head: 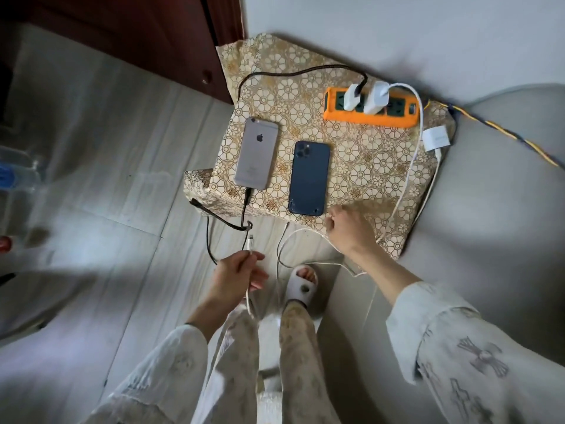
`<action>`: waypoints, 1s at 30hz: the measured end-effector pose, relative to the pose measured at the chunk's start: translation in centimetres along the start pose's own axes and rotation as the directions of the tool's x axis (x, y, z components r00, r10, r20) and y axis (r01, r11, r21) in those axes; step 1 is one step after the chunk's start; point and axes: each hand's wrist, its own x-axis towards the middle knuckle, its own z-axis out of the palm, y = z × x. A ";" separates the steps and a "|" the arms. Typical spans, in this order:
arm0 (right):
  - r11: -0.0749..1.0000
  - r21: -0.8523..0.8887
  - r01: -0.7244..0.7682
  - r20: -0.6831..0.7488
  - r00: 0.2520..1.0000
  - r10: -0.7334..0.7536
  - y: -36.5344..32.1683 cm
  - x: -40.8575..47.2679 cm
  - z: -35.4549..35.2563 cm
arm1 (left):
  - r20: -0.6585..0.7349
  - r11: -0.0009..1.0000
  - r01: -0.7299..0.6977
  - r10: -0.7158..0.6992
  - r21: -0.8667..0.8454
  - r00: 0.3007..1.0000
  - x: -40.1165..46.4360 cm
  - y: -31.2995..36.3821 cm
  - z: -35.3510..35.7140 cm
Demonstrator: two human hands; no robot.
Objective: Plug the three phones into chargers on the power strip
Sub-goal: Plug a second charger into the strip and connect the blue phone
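Note:
A silver phone (256, 153) lies face down on the patterned table (367, 166), with a black cable (244, 206) plugged into its near end. A dark blue phone (309, 178) lies face down to its right, no cable in it. The orange power strip (371, 113) at the back holds two white chargers (353, 94) (376, 97). A third white charger (436, 138) lies loose at the table's right edge. My left hand (237, 275) pinches a white cable just behind its plug (250, 240), below the table's front edge. My right hand (348, 231) is closed at the front edge beside the blue phone, on the white cable. Only two phones are in view.
A dark wooden door (171, 41) stands behind the table at the left. A grey cushioned seat (495, 194) borders the table's right side, with a braided yellow and blue cord (504, 133) across it. My foot in a white slipper (301, 284) rests on the tiled floor.

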 end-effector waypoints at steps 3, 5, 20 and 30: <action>0.978 0.176 -0.112 -0.130 0.982 0.136 -2.0 2.2 0.3 | -0.046 0.997 -0.070 0.069 -0.031 0.997 0.4 0.0 0.2; 0.956 0.222 -0.190 -0.153 0.962 0.227 -3.4 3.7 0.6 | -0.067 0.994 -0.103 0.100 -0.040 0.993 0.7 0.0 0.1; 0.862 0.219 -0.456 0.023 0.886 0.463 -6.2 6.0 0.8 | -0.118 0.968 -0.230 0.241 0.103 0.963 1.8 1.3 -0.5; -0.140 0.751 -0.645 0.659 0.745 0.102 -5.6 2.1 -3.3 | -0.135 0.901 -0.383 0.413 0.204 0.901 1.0 3.5 1.7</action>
